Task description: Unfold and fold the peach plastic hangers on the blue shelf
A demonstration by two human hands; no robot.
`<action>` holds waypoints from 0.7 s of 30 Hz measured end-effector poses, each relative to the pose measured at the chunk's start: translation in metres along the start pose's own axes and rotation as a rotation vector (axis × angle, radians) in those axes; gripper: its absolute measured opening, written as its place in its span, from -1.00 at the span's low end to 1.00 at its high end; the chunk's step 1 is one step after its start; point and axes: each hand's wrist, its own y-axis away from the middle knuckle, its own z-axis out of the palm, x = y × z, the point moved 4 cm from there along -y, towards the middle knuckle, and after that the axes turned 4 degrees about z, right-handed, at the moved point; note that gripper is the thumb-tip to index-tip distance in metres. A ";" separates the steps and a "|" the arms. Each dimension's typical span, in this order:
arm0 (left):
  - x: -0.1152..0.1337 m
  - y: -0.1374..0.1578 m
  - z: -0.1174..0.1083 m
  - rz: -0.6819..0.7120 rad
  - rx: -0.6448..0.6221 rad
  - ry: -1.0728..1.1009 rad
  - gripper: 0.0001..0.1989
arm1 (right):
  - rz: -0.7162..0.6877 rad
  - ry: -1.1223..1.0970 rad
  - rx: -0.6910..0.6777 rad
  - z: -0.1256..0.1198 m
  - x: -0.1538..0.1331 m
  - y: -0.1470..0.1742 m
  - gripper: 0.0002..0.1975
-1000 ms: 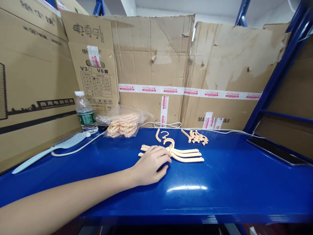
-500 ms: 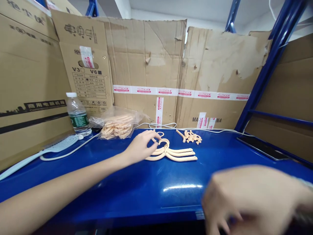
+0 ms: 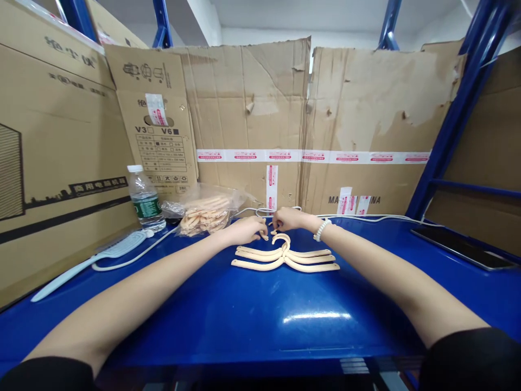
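Several peach-coloured folding hangers lie stacked on the blue tabletop, arms spread and hooks pointing away from me. Just behind them, my left hand has its fingers closed on a small peach hanger part, which shows partly below the fingertips. Close beside it on the right, my right hand is bent down with fingers pinched together. A small peach piece peeks out under its fingertips, its shape mostly hidden. The two hands are near each other but look apart.
A clear bag of peach hanger parts lies at the back left, near a water bottle and a pale blue hairbrush. A dark phone-like slab rests at right. A white cable runs along the cardboard wall.
My right hand has moved from the blurred lower right foreground to behind the hangers. My left hand has shifted back off the hangers. The small-parts pile on the right is now covered from view.
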 end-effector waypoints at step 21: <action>-0.013 0.034 0.001 0.092 0.020 -0.048 -0.52 | 0.359 -1.037 0.635 -0.045 -0.039 0.106 -0.64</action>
